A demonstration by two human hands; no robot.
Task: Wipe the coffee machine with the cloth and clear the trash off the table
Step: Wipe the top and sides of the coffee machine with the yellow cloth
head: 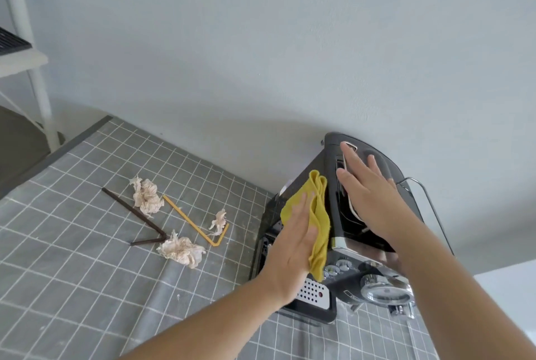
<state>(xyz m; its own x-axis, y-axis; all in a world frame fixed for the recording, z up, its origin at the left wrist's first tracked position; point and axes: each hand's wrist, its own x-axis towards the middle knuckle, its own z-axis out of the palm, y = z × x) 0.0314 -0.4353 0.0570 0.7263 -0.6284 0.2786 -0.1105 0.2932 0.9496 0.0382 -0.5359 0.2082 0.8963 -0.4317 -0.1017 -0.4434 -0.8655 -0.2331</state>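
A black coffee machine (359, 232) with chrome parts stands at the table's right, against the wall. My left hand (290, 255) presses a yellow cloth (317, 220) flat against the machine's left side. On top of the machine rests my right hand (368, 191), flat with its fingers spread. To the left on the table lie three crumpled tissues (146, 195) (181, 249) (219, 221), a bent brown straw (136, 216) and a bent yellow straw (191, 221).
The table carries a grey checked cloth (72, 272), and its left edge runs diagonally at far left. A white metal rack (34, 75) stands beyond that edge. A pale wall (261, 40) backs the table. A white surface (510, 287) shows at right.
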